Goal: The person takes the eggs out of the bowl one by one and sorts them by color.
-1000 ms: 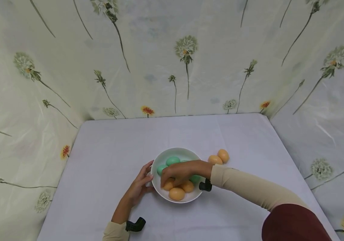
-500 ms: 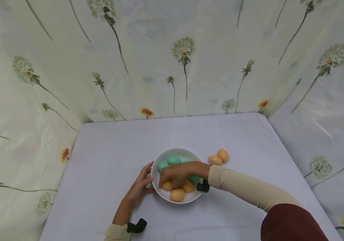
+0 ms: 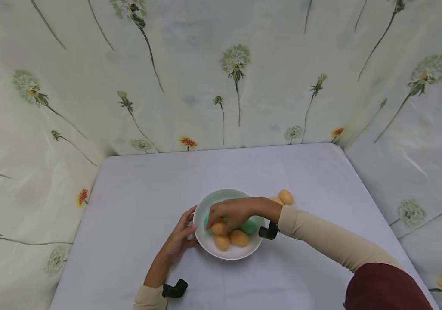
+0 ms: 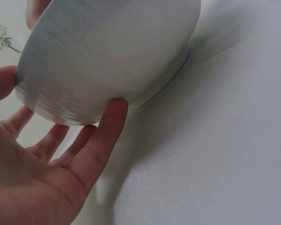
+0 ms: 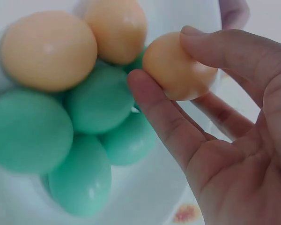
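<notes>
A white bowl (image 3: 228, 257) stands on the table with green eggs (image 5: 25, 131) and orange eggs (image 3: 239, 237) inside. Along its left side my left hand (image 3: 178, 241) holds the bowl, thumb at the rim and fingertips against the outer wall, as the left wrist view shows. Over the bowl, my right hand (image 3: 234, 212) pinches an orange egg (image 5: 178, 65) between thumb and fingers. That egg appears raised above the others. In the head view the right hand covers part of the green eggs.
Two more orange eggs (image 3: 285, 197) lie on the white-covered table (image 3: 147, 185) behind my right forearm, one partly hidden by it. Flower-patterned sheeting (image 3: 190, 107) rises behind the table and along both sides.
My right hand has moved slightly up and right in the head view, with an orange egg in its fingers. Other eggs in the bowl have shifted. My left hand stays at the bowl.
</notes>
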`<state>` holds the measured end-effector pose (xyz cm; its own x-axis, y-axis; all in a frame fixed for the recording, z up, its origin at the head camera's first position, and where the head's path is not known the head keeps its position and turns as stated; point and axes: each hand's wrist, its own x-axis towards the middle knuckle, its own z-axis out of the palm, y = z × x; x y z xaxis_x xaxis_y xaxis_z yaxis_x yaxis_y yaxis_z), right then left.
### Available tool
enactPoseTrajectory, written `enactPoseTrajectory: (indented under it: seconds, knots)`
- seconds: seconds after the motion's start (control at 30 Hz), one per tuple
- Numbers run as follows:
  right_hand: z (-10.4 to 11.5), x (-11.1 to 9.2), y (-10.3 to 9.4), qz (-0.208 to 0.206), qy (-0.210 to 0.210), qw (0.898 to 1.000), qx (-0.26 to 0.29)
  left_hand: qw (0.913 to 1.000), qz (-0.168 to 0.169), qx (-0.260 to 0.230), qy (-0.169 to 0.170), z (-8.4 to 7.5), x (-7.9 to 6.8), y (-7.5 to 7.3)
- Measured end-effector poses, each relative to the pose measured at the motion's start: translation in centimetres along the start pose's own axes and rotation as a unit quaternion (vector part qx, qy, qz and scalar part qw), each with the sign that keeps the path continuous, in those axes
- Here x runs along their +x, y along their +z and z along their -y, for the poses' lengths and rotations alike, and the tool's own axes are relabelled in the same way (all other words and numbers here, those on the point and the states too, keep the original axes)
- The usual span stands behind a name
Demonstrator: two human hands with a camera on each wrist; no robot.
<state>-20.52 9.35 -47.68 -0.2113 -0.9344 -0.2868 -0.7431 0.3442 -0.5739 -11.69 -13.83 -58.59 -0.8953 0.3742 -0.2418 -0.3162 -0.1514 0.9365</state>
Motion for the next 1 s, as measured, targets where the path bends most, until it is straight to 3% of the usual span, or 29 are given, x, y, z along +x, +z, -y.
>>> enactPoseTrajectory:
  seconds: [0.23,0.63,1.0]
  knots:
    - [-0.3,-2.5,-1.4,-0.02,0.026,0.998,0.049,1.0,-0.004,0.0,0.0,0.0,0.1,0.0]
    - [-1.3,-8.2,-4.5,-0.095,0.085,0.989,0.078,0.9999,-0.008,0.002,0.006,0.0,-0.1,-0.2]
    - [-3.3,-13.5,-4.9,-0.16,0.144,0.972,0.093,1.0,0.002,0.004,0.009,0.0,-0.2,0.1]
